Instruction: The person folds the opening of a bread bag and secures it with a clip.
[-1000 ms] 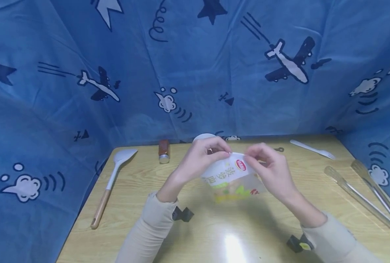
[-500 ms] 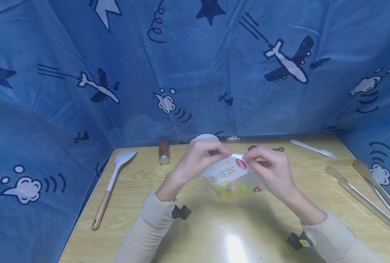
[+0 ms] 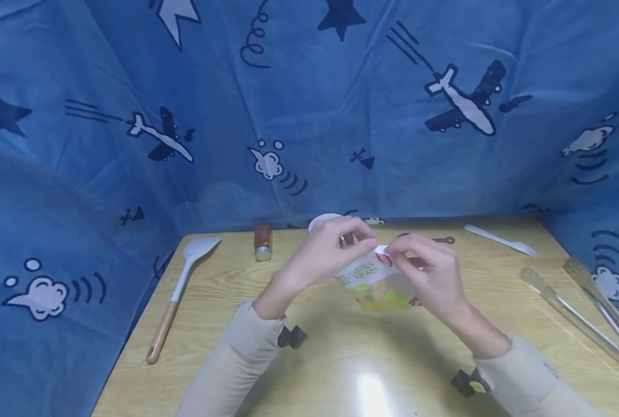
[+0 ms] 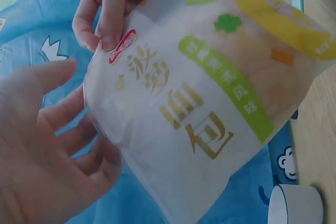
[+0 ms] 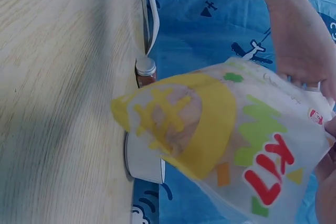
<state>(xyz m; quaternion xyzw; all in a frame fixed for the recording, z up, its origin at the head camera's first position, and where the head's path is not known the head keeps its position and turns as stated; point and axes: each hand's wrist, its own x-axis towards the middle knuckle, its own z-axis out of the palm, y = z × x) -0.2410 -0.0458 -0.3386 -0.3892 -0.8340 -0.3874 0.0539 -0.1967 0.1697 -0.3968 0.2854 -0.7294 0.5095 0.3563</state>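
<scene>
Pinching the bread bag's [image 3: 379, 284] top edge, both hands [image 3: 325, 252] [image 3: 429, 272] could tear it suddenly, spilling bread onto the bench [image 3: 226, 301].

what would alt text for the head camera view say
Two hands, the left hand and right hand, pinch the top edge of a snack bag above a wooden table. A white spatula lies left, tongs right.

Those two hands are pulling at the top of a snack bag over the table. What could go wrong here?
Both the left hand and right hand pinch only the top edge of the bag, so it might rip suddenly and spill. A jerk could also knock the white cup or the spice jar behind it.
</scene>
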